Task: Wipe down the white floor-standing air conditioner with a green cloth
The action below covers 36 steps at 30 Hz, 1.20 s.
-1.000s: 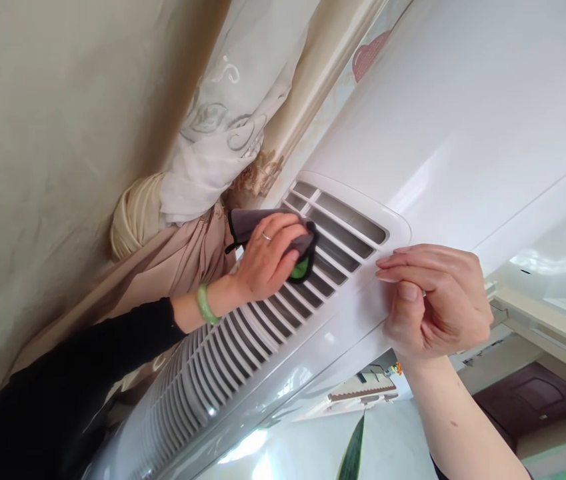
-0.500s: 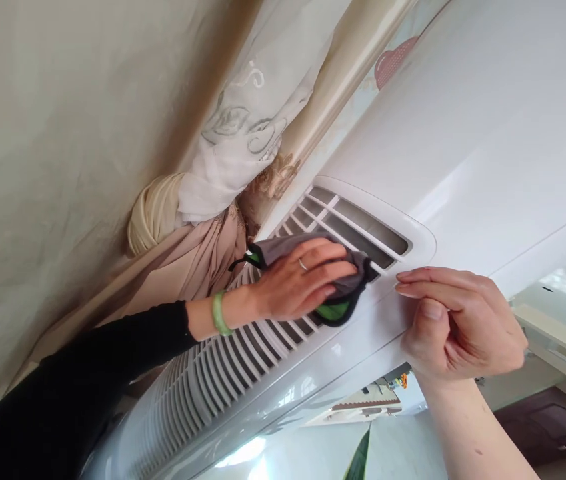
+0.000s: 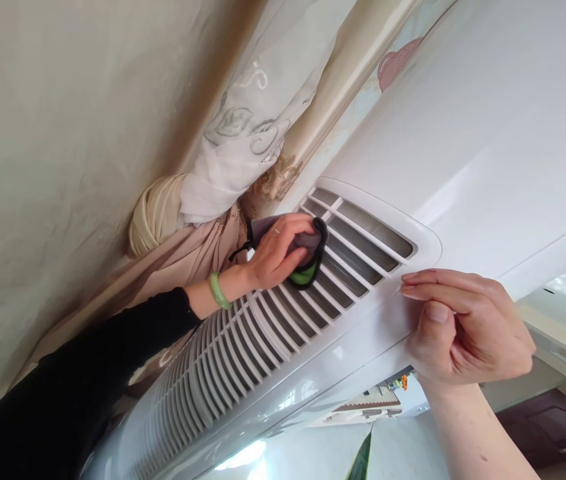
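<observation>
My left hand [image 3: 280, 250], with a ring and a green bangle, presses a grey cloth [image 3: 267, 230] with black edging and a green underside against the slats of a white vent grille [image 3: 343, 293]. Its fingers are bent over the cloth near the grille's far edge. My right hand [image 3: 467, 323] is beside the grille's right end, fingers curled together and fingertips at the white casing [image 3: 503, 153]. No object shows in it.
A gathered curtain, white [image 3: 247, 133] and pinkish beige [image 3: 187, 267], hangs beside the grille. A plain wall [image 3: 63, 133] fills the upper left. A green leaf [image 3: 361, 457] rises at the bottom, and dark cabinetry [image 3: 553, 423] stands lower right.
My left hand and the cloth have moved left and slightly up across the grille, uncovering slats near its right end. My right hand keeps its pose at the casing.
</observation>
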Tool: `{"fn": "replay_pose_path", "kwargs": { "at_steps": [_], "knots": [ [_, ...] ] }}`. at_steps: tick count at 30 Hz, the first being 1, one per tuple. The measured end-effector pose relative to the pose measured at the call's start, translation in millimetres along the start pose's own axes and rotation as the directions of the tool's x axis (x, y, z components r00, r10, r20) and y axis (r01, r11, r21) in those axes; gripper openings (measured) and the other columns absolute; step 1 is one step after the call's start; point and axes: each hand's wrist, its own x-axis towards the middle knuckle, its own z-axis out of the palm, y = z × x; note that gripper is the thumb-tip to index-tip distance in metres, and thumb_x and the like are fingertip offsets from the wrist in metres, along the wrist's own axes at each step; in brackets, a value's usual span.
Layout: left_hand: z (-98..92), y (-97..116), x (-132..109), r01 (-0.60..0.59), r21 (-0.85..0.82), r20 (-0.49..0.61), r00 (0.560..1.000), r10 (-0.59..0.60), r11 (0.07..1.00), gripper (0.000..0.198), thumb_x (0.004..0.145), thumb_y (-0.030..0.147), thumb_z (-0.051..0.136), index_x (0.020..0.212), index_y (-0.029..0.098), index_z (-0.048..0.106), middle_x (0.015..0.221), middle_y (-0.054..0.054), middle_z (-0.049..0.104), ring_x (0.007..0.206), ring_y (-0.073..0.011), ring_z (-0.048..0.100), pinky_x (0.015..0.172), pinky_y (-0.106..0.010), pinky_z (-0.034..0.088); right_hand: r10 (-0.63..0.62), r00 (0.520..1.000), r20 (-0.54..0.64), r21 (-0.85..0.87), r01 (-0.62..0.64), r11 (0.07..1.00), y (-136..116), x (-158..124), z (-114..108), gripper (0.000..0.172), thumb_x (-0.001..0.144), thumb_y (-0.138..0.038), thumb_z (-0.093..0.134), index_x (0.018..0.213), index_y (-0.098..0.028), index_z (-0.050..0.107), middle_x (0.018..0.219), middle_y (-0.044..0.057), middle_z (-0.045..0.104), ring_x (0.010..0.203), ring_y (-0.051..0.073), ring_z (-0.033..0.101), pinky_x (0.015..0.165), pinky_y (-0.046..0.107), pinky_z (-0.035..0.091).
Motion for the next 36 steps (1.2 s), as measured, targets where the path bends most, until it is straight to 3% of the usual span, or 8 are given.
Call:
{"fn": "replay_pose_path", "kwargs": {
  "at_steps": [5,13,17,22,25,31,36],
  "knots": [
    [1.4,-14.0,0.6,0.07,-0.027,-0.045,0.996,-0.071,0.997,0.031,0.109,0.039,0.044,0.131,0.019,0.051,0.129,-0.014,0.064,0.121,-0.0239,0.062,0.107,-0.041,0.051,-0.009,1.0,-0.001,-0.003,0.009,1.0,0.2,-0.5,0.8,0.016,0.086,-0.005,0.062,0.081,-0.017,0.072,0.077,0.002,0.077,0.072,0.019,0.077,0.06,0.028,0.054],
    [-3.8,-55.3,-3.6,0.308,-0.02,0.036,0.951,-0.307,0.951,0.049,0.108,0.059,0.036,0.126,0.017,0.053,0.124,-0.014,0.066,0.118,-0.0246,0.063,0.107,-0.038,0.049,0.018,1.0,-0.016,-0.016,-0.018,1.0,-0.2,-1.7,2.0,0.017,0.089,-0.007,0.062,0.082,-0.019,0.072,0.078,0.002,0.077,0.073,0.019,0.077,0.059,0.03,0.054],
    [1.3,-38.0,-1.6,0.372,-0.065,-0.02,0.927,-0.374,0.926,0.049,0.107,0.06,0.036,0.125,0.018,0.054,0.121,-0.012,0.066,0.117,-0.0242,0.062,0.107,-0.038,0.05,0.026,1.0,-0.015,-0.02,-0.027,0.999,-0.8,-0.4,1.0,0.016,0.088,-0.008,0.063,0.083,-0.02,0.073,0.079,0.002,0.078,0.071,0.02,0.076,0.057,0.03,0.054],
    [2.6,-8.2,2.1,0.246,-0.098,-0.026,0.968,-0.249,0.964,0.036,0.108,0.049,0.04,0.123,0.02,0.056,0.125,-0.013,0.065,0.119,-0.0245,0.062,0.11,-0.042,0.05,0.032,0.999,-0.007,-0.023,-0.032,0.999,-1.0,-0.6,0.0,0.018,0.087,-0.007,0.062,0.083,-0.021,0.073,0.076,0.001,0.076,0.071,0.021,0.077,0.056,0.031,0.054],
    [2.1,-17.6,0.6,0.197,-0.107,-0.011,0.98,-0.199,0.975,0.034,0.108,0.048,0.042,0.123,0.02,0.056,0.126,-0.014,0.066,0.119,-0.0248,0.062,0.11,-0.043,0.05,0.019,1.0,-0.011,-0.014,-0.019,1.0,-0.1,-0.6,0.3,0.017,0.086,-0.008,0.062,0.082,-0.02,0.072,0.075,0.002,0.076,0.07,0.021,0.077,0.056,0.031,0.054],
    [2.4,-54.5,-7.7,0.311,-0.076,-0.001,0.95,-0.312,0.947,0.047,0.108,0.058,0.036,0.125,0.018,0.056,0.126,-0.015,0.067,0.122,-0.0246,0.061,0.112,-0.041,0.049,0.002,1.0,-0.014,0.003,-0.002,1.0,1.2,-1.7,0.4,0.016,0.085,-0.006,0.062,0.081,-0.018,0.073,0.073,0.003,0.076,0.07,0.022,0.077,0.056,0.031,0.054],
    [2.5,-45.9,-3.5,0.391,-0.085,-0.027,0.918,-0.395,0.916,0.054,0.107,0.065,0.035,0.124,0.018,0.056,0.125,-0.014,0.068,0.122,-0.0245,0.062,0.111,-0.039,0.049,0.015,1.0,-0.022,-0.002,-0.015,1.0,0.3,-1.7,1.0,0.016,0.085,-0.006,0.063,0.081,-0.018,0.073,0.075,0.003,0.076,0.07,0.021,0.077,0.056,0.03,0.054]
  ]
}}
